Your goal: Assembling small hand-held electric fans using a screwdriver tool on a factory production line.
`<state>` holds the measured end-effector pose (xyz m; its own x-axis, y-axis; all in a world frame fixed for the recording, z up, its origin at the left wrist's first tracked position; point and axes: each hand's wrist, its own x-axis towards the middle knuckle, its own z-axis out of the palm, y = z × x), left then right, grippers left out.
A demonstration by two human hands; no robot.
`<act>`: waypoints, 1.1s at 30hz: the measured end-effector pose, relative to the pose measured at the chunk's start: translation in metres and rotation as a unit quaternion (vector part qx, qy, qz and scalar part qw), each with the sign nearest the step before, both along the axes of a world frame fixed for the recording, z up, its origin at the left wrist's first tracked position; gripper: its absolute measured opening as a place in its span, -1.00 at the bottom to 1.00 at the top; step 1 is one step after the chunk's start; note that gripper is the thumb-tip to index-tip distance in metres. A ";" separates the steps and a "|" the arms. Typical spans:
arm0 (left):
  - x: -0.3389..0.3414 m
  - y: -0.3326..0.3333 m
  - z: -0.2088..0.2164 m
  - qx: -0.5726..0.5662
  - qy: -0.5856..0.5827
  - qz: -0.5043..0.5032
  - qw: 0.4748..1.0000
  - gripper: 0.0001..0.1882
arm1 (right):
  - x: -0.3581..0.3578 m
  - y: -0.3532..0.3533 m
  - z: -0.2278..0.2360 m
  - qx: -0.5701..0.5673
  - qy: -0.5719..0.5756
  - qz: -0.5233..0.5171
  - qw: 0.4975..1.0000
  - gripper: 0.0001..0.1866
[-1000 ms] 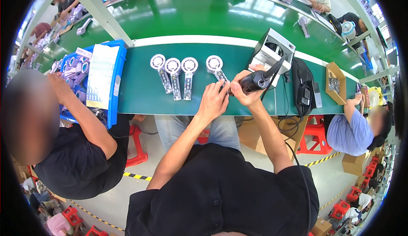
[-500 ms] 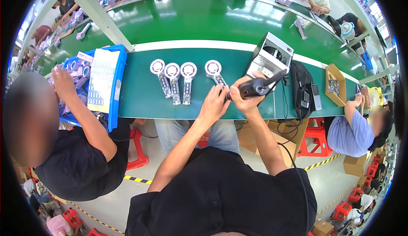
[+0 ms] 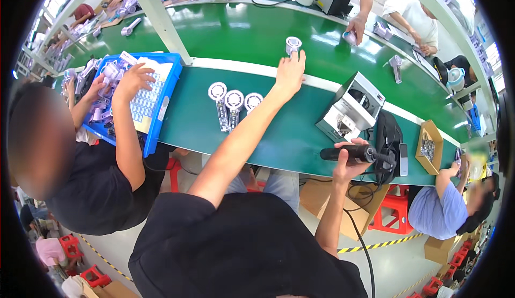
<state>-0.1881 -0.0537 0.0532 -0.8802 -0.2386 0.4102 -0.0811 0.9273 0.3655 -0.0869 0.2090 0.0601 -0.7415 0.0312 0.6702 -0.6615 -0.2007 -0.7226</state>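
My left hand [image 3: 291,75] reaches out over the green belt, with its fingers about the handle of a handheld fan [image 3: 293,43]. Only the fan's round white head and the top of its handle show. My right hand [image 3: 348,164] grips a black electric screwdriver [image 3: 351,153] above the table's near edge; the tool lies nearly level and its cable trails behind. Three more handheld fans [image 3: 217,91] lie in a row on the green mat, circuit boards bared in their handles. My left forearm covers part of the rightmost one.
A grey metal box [image 3: 351,107] stands right of centre, beside a black bag [image 3: 387,137]. Farther right is a cardboard tray [image 3: 429,148] of small metal parts. At left, a co-worker reaches into a blue crate [image 3: 166,102]. Another person's hand [image 3: 356,28] is at the far belt.
The fan has gone from the mat to the green belt in my left hand. My right hand has drawn the screwdriver away to the right and nearer me. The view has shifted.
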 end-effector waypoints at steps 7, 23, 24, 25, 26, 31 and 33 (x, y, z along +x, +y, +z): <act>0.196 0.037 -0.002 -0.023 0.034 0.126 0.991 -0.44 | -0.005 -0.008 0.003 -0.030 -0.073 0.085 0.993 -0.50; 0.014 0.015 -0.039 0.068 0.033 0.017 0.997 -0.42 | 0.009 -0.016 0.001 -0.007 -0.092 0.064 0.994 -0.65; 0.002 0.001 -0.043 0.056 0.031 0.031 0.997 -0.40 | 0.012 -0.017 -0.001 -0.015 -0.082 0.078 0.993 -0.63; -0.001 -0.002 -0.033 0.087 -0.019 0.017 0.996 -0.32 | 0.014 -0.014 -0.003 -0.042 -0.090 0.087 0.991 -0.61; -0.001 -0.004 -0.037 0.087 -0.018 0.014 0.996 -0.32 | 0.014 -0.011 -0.004 -0.042 -0.089 0.084 0.992 -0.61; 0.090 0.042 -0.008 -0.018 0.028 -0.003 0.999 -0.34 | 0.005 0.007 -0.003 -0.117 -0.095 0.108 0.983 -0.73; 0.154 0.055 -0.003 -0.004 0.090 0.004 0.996 -0.40 | 0.001 0.014 0.008 -0.097 -0.130 0.092 0.982 -0.79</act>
<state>-0.0341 0.0008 0.0506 -0.7900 -0.2423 0.5632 -0.0226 0.9295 0.3681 -0.0861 0.2227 0.0678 -0.8920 -0.0112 0.4519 -0.3992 -0.4495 -0.7991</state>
